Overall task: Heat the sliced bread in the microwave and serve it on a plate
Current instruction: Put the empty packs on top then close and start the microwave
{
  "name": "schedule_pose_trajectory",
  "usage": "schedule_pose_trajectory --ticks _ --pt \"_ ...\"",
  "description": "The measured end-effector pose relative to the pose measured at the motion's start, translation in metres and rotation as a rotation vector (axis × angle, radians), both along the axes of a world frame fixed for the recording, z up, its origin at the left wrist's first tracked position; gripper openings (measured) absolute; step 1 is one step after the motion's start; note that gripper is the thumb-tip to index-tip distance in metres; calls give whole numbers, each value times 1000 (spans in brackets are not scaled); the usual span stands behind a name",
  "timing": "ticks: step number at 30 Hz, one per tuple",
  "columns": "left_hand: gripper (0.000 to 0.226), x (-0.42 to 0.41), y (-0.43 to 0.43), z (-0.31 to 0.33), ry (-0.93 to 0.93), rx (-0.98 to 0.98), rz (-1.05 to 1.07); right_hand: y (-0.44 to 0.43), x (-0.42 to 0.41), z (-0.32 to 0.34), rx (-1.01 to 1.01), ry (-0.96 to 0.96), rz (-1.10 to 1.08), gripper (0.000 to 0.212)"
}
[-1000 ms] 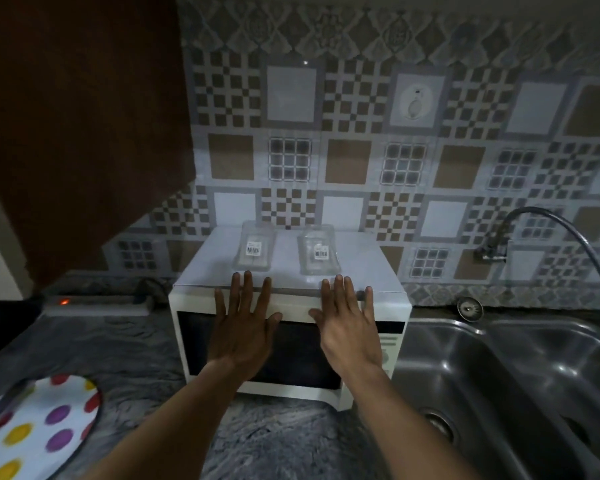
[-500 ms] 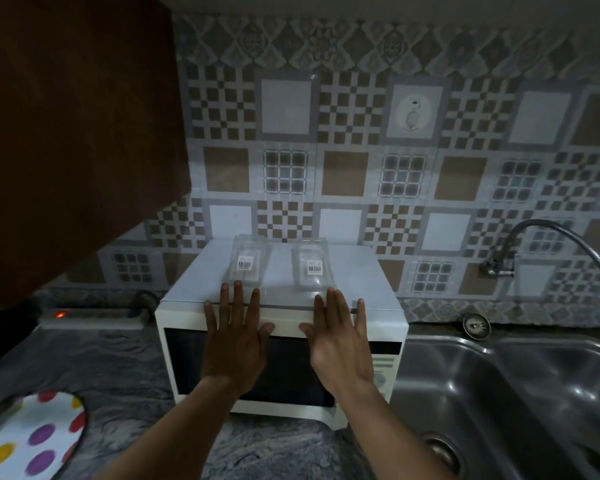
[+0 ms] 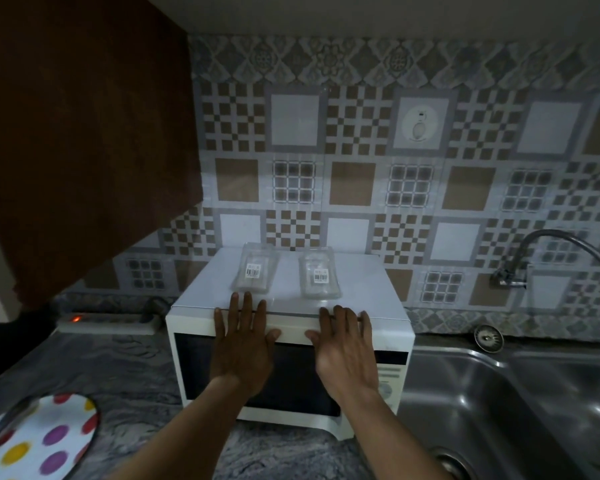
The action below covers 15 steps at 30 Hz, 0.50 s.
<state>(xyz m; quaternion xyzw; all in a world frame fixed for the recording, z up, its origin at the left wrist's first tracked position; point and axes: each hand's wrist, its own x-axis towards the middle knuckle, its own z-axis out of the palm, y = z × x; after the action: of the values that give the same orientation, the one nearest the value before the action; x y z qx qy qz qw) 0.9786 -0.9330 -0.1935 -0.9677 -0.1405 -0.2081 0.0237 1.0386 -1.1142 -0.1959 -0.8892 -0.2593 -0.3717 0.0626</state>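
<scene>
A white microwave (image 3: 371, 299) with a dark door stands shut on the grey stone counter, in the middle of the head view. My left hand (image 3: 241, 348) and my right hand (image 3: 347, 355) are spread flat in front of its upper front edge, fingers apart, holding nothing. Two clear plastic containers with barcode labels lie on the microwave's top, the left container (image 3: 255, 271) and the right container (image 3: 319, 277), just beyond my fingertips. A white plate with coloured dots (image 3: 45, 438) lies at the bottom left. No bread is visible.
A steel double sink (image 3: 520, 403) lies right of the microwave, with a curved tap (image 3: 551, 251) on the tiled wall and a drain plug (image 3: 488, 337) on its rim. A power strip with a red light (image 3: 108, 322) sits at the back left. A dark wooden cabinet (image 3: 84, 140) hangs above left.
The view has tilted up and shifted. Both hands stay spread over the microwave's upper front edge, at most slightly lower against it. Nothing was picked up.
</scene>
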Motion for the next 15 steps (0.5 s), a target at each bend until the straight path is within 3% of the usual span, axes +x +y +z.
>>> schedule_pose_trajectory --ticks 10,15 --pt "90 -3 -8 15 126 -39 37 1 -3 6 11 3 -17 42" --pt "63 -8 -12 23 165 -18 76 2 -3 10 31 9 -12 34"
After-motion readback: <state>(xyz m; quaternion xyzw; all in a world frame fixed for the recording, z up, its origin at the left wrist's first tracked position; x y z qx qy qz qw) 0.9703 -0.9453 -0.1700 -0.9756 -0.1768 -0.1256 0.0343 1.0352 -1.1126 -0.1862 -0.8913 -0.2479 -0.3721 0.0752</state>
